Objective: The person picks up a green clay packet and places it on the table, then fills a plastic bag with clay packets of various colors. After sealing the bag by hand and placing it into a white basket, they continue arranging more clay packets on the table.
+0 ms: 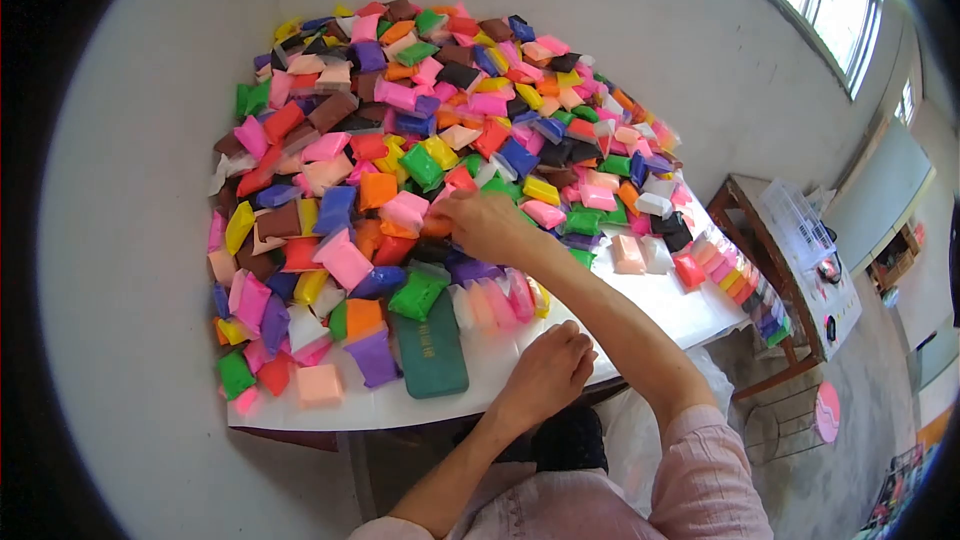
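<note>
A large heap of small, soft-looking packets in many colours covers most of the white table. My right hand reaches into the middle of it, fingers bent down and closed at an orange packet; the fingertips are partly hidden and blurred. Near the front edge, my left hand is curled closed, and whatever its fingers may hold is hidden. Between the hands stands a short row of pale, pink and yellow packets. Left of that row lies a dark green case with a green packet on its far end.
At the table's right end is a neat row of many-coloured packets. A wooden side table holds a clear plastic container. A pink-topped wire stool stands on the floor, and a clear plastic bag hangs by my lap.
</note>
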Available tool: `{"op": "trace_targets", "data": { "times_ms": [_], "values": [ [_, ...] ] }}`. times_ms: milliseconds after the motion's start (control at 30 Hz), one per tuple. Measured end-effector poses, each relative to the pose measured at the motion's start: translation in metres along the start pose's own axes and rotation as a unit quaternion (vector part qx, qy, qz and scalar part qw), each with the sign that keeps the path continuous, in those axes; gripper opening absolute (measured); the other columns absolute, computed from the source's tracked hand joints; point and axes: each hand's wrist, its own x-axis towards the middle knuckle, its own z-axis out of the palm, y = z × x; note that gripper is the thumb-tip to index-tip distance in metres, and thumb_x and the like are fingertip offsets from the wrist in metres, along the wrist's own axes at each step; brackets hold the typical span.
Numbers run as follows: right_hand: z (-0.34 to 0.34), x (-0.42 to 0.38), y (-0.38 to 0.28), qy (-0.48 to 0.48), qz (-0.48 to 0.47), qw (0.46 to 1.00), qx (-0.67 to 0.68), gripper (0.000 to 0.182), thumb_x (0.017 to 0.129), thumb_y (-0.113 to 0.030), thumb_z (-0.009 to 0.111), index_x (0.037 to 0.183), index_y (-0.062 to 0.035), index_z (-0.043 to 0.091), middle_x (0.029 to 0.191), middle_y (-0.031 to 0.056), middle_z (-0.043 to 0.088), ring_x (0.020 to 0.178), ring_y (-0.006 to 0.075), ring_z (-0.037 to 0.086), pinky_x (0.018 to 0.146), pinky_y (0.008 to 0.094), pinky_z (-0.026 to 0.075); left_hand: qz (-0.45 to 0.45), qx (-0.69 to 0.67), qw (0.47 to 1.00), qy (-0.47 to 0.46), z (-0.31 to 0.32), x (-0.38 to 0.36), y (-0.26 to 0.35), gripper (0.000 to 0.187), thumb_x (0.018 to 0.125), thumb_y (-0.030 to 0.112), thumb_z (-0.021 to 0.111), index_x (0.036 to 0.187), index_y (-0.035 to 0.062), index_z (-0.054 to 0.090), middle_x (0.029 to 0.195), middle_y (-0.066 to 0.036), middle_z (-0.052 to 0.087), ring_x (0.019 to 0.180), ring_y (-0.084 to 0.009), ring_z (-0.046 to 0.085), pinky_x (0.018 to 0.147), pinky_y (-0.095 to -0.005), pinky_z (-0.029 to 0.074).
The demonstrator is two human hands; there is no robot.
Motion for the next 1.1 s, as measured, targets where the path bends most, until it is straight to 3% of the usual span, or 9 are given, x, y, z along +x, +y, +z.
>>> {"op": "trace_targets", "data": {
  "times_ms": [167, 200, 367, 567, 633, 733, 833, 933, 1100],
  "values": [
    [-0.026, -0.02, 0.027, 0.265, 0.022, 0.958, 0.107, 0.018, 0.089, -0.01, 0.057, 0.099, -0.0031, 0.07, 0.08, 0.0138, 0.067, 0.076, 0.0258, 0.067, 0.065, 0.0388, 0.052, 0.0, -0.009, 1.0, 0.004, -0.006, 0.0, 0.003, 0.011, 0.09, 0.011, 0.061, 0.094, 0.0009, 0.062, 0.09, -0.017, 0.058, 0.087, -0.0357, 0.06, 0.075, -0.0431, 0.049],
    [-0.053, -0.037, 0.015, 0.207, 0.115, 0.951, 0.2, 0.018, 0.091, -0.012, 0.058, 0.098, -0.0015, 0.071, 0.074, 0.0055, 0.065, 0.065, 0.0133, 0.061, 0.058, 0.0289, 0.048, 0.004, -0.018, 1.0, 0.012, -0.008, 0.0, 0.004, 0.011, 0.089, 0.011, 0.061, 0.093, 0.0012, 0.062, 0.089, -0.016, 0.058, 0.085, -0.0355, 0.06, 0.074, -0.0428, 0.049],
    [-0.081, -0.146, 0.034, 0.133, 0.341, 0.882, 0.297, 0.02, 0.094, -0.018, 0.061, 0.092, -0.0001, 0.069, 0.072, -0.0029, 0.059, 0.059, 0.0038, 0.051, 0.052, 0.0204, 0.041, 0.003, -0.003, 0.998, 0.066, -0.003, -0.003, 0.007, 0.011, 0.085, 0.009, 0.063, 0.092, 0.0017, 0.062, 0.09, -0.017, 0.057, 0.09, -0.0357, 0.058, 0.079, -0.0445, 0.048],
    [-0.05, -0.237, 0.024, 0.166, 0.373, 0.903, 0.138, 0.015, 0.089, -0.014, 0.066, 0.091, 0.0015, 0.069, 0.066, 0.0032, 0.063, 0.06, 0.009, 0.055, 0.056, 0.026, 0.047, -0.016, 0.182, 0.979, 0.095, 0.008, -0.007, 0.023, 0.029, 0.083, 0.011, 0.066, 0.107, 0.0004, 0.056, 0.091, -0.015, 0.054, 0.087, -0.0328, 0.058, 0.076, -0.0429, 0.048],
    [-0.042, -0.24, 0.008, 0.201, 0.384, 0.895, 0.107, 0.014, 0.085, -0.013, 0.065, 0.087, 0.0002, 0.07, 0.075, 0.0146, 0.067, 0.068, 0.0275, 0.066, 0.064, 0.0348, 0.052, -0.039, 0.21, 0.972, 0.099, 0.01, -0.003, 0.025, 0.03, 0.083, 0.013, 0.068, 0.108, -0.0002, 0.055, 0.091, -0.015, 0.054, 0.087, -0.0317, 0.058, 0.076, -0.0426, 0.048],
    [-0.031, -0.246, 0.003, 0.223, 0.33, 0.917, 0.009, 0.015, 0.088, -0.013, 0.068, 0.095, -0.0004, 0.069, 0.081, 0.0116, 0.064, 0.06, 0.0193, 0.061, 0.059, 0.0316, 0.05, -0.041, 0.221, 0.972, 0.06, 0.012, 0.001, 0.025, 0.027, 0.084, 0.016, 0.069, 0.104, 0.002, 0.058, 0.09, -0.014, 0.054, 0.086, -0.0299, 0.059, 0.073, -0.042, 0.048],
    [-0.037, -0.249, -0.013, 0.226, 0.358, 0.906, 0.007, 0.021, 0.086, -0.017, 0.069, 0.102, -0.0034, 0.066, 0.095, 0.0152, 0.061, 0.077, 0.0333, 0.064, 0.069, 0.0402, 0.052, -0.038, 0.222, 0.973, 0.053, 0.014, 0.004, 0.024, 0.018, 0.085, 0.016, 0.069, 0.096, 0.0036, 0.061, 0.088, -0.011, 0.054, 0.084, -0.0291, 0.06, 0.07, -0.0417, 0.048],
    [-0.046, -0.265, -0.031, 0.222, 0.327, 0.916, -0.059, 0.024, 0.085, -0.018, 0.069, 0.104, -0.0041, 0.063, 0.095, 0.0147, 0.059, 0.079, 0.0309, 0.063, 0.065, 0.039, 0.051, -0.042, 0.212, 0.975, 0.059, 0.015, 0.004, 0.022, 0.014, 0.085, 0.015, 0.068, 0.092, 0.0037, 0.063, 0.087, -0.011, 0.054, 0.081, -0.03, 0.06, 0.069, -0.0425, 0.047],
    [-0.051, -0.268, -0.05, 0.151, 0.211, 0.958, -0.123, 0.018, 0.081, -0.018, 0.073, 0.088, -0.0072, 0.061, 0.084, 0.0077, 0.056, 0.074, 0.0252, 0.06, 0.059, 0.0373, 0.047, -0.034, 0.178, 0.981, 0.066, 0.012, 0.003, 0.02, 0.013, 0.086, 0.015, 0.066, 0.092, 0.0038, 0.065, 0.085, -0.012, 0.054, 0.078, -0.0322, 0.06, 0.068, -0.0436, 0.047]
  ]
}}
